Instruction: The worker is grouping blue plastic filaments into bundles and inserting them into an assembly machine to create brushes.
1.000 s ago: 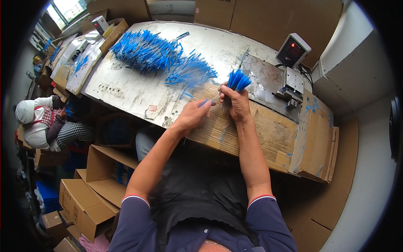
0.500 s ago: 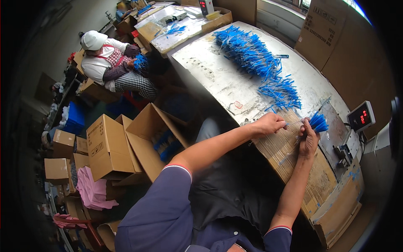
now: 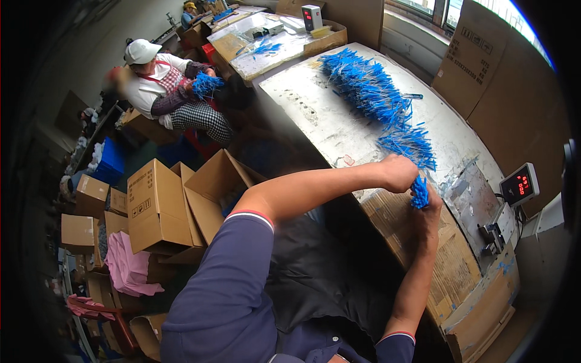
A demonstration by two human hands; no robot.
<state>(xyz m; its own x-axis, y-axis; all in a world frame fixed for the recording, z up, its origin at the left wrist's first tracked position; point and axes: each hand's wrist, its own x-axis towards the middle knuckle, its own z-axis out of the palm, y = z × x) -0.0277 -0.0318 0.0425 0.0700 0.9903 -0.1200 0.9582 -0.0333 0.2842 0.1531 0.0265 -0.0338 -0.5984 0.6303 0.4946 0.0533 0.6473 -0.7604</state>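
A bundle of thin blue-ended sticks (image 3: 419, 195) stands in my right hand (image 3: 431, 209), whose fingers are wrapped round it, blue ends toward me. My left hand (image 3: 400, 173) is closed just above and left of the bundle, at the near edge of the loose sticks. Its fingertips are turned away, so what they pinch is hidden. Beyond lies a small heap of the same sticks (image 3: 408, 145), and behind that a long, thick pile of blue-ended sticks (image 3: 366, 85) on the white tabletop (image 3: 290, 106).
A cardboard sheet (image 3: 451, 272) covers the table's near end. To the right stand a small display with red digits (image 3: 519, 184) and a metal fixture (image 3: 491, 239). Open cartons (image 3: 160, 209) sit on the floor at left. A co-worker in a white cap (image 3: 160, 91) holds similar sticks.
My left hand has moved up and right, close to the small heap. The right hand has shifted left with its bundle, which has tipped toward me. The view has shifted slightly.
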